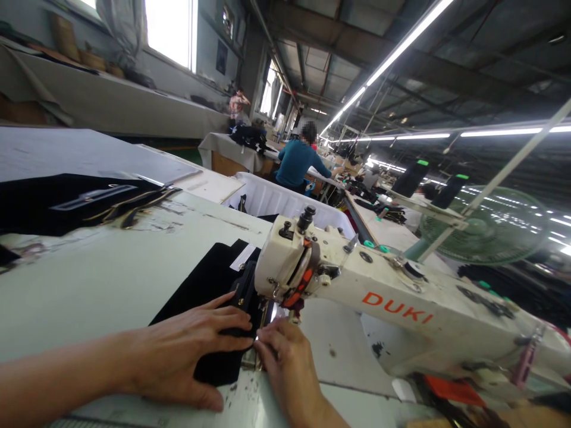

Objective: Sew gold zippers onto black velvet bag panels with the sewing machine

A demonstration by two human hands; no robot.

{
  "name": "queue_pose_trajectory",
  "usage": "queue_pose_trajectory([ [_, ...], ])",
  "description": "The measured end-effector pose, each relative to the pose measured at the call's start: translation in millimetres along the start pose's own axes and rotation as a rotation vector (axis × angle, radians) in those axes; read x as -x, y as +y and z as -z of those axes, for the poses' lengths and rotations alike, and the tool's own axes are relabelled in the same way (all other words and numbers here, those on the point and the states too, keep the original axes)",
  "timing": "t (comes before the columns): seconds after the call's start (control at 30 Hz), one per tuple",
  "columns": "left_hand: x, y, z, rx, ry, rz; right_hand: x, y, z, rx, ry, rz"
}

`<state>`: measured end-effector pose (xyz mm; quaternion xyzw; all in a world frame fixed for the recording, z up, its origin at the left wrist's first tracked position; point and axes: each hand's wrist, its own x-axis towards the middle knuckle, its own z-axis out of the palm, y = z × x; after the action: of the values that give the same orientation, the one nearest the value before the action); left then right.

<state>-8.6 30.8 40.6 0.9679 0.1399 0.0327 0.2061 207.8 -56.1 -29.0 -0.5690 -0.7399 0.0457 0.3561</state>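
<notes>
- Fabric in the form of a flat black panel [191, 285] is laid on the worn, pale green surface [107, 285], its right part set by the needle end of a cream metal sewing machine [348, 276] lettered "DUKI" in orange.
- A small white rectangular label [242, 257] is seen on the panel's far part.
- The panel is pressed by the left hand [187, 351], laid palm down, its fingers spread wide.
- The right hand [288, 362] is placed at the panel's near right edge, just below the needle end; its fingers are bunched narrowly, but whether anything is pinched cannot be made out.
- Another black fabric piece [40, 205], edged with gold-coloured strips, is spread at the left.
- Beyond the surface, a white plastic tub [285, 193] is seen.
</notes>
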Motion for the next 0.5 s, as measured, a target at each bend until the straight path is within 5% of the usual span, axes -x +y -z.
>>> queue_pose_trajectory([
  [0.33, -16.5, -38.6, -12.9, -0.024, 0.202, -0.148, -14.6, 18.1, -6.3, -0.039, 0.058, -0.029],
  [0.5, -23.6, -45.1, -10.6, 0.007, 0.225, -0.171, -11.7, 18.2, -5.6, -0.025, 0.158, -0.203],
])
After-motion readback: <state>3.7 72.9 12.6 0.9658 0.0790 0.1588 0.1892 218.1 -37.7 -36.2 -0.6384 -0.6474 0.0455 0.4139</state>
